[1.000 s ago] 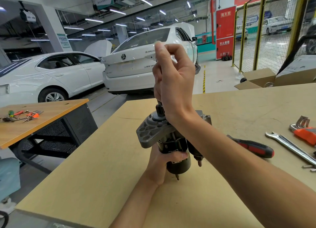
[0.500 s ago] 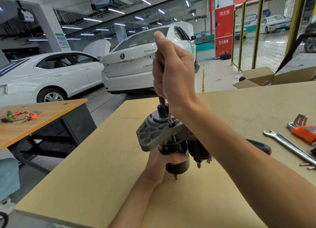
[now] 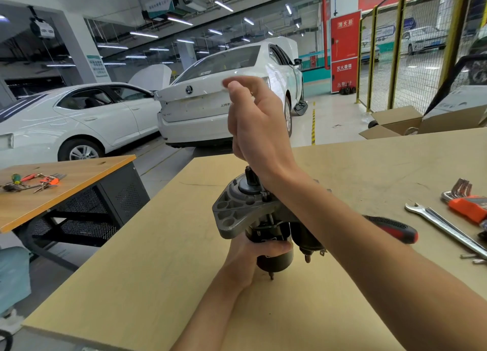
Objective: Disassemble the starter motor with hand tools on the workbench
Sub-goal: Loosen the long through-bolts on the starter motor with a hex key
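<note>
Biggest thing in shot is the workbench (image 3: 342,311), plain tan board top, w/ a garage and two white cars (image 3: 79,119) behind it. A second, smaller bench (image 3: 79,192) sits off to the left w/ a small pile of hand tools (image 3: 37,182) on it.

The starter motor (image 3: 253,219) is near the middle of the workbench, stood on end: black body down on the board, grey mounting bracket and gear end up top. A thin metal rod or bolt sticks up out of the bracket next to the gear.

The person's left hand (image 3: 253,256) grips the black body from underneath/behind, thumb wrapped across the front, rest of the fingers hidden round the back.

The right hand (image 3: 261,124) is up above the gear end. Fingers are curled loosely, tips blurred, so can't tell if they're pinching anything; seen from the back of the hand, nothing shows inside it.

To the right, partly hidden by the forearm, lies a screwdriver (image 3: 395,228) w/ a red and black handle. Further right a wrench (image 3: 448,225) lies flat, and just beyond it a hex key set (image 3: 466,200) in an orange holder. A couple of small loose bolts (image 3: 471,257) sit near the wrench at the right edge.
</note>
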